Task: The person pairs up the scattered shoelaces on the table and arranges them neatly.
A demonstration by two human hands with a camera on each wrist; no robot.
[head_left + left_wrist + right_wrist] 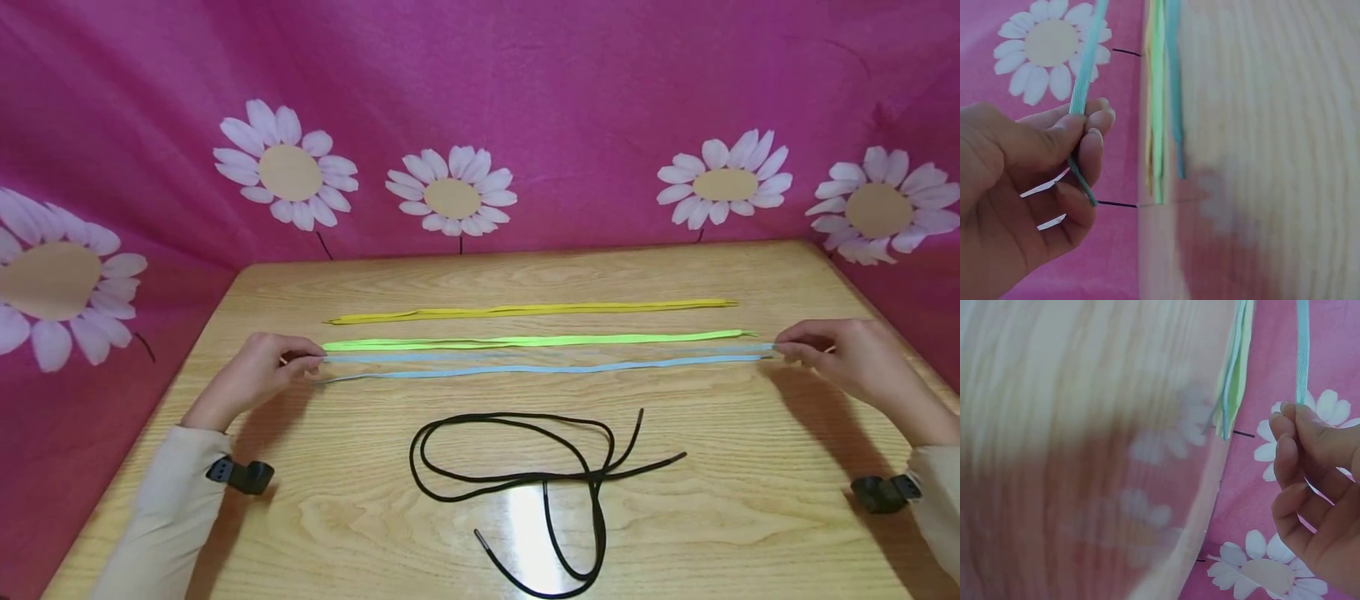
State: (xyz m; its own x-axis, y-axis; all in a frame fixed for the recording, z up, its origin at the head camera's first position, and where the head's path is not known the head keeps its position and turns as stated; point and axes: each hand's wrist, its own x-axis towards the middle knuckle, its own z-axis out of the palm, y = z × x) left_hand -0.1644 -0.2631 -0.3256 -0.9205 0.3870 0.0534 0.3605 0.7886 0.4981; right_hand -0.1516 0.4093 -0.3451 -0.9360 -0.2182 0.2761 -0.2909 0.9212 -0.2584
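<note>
A flat light blue shoelace (1088, 62) is stretched level between both hands. My left hand (262, 367) pinches one end between thumb and fingers, its thin tip poking out below the grip in the left wrist view. At the other end, my right hand (858, 358) pinches the lace between thumb and fingertips. A second light blue shoelace (540, 368) lies nearly straight on the table, on the near side of the held one. Just beyond them is a bright green shoelace (540, 342), laid doubled, and farther back a yellow shoelace (540, 309), also doubled.
Black round shoelaces (510, 479) lie in loose loops at the front middle of the wooden table (337, 517). A pink cloth (570, 100) with white daisies hangs behind and at both sides. Each sleeve carries a small black wrist camera (251, 477).
</note>
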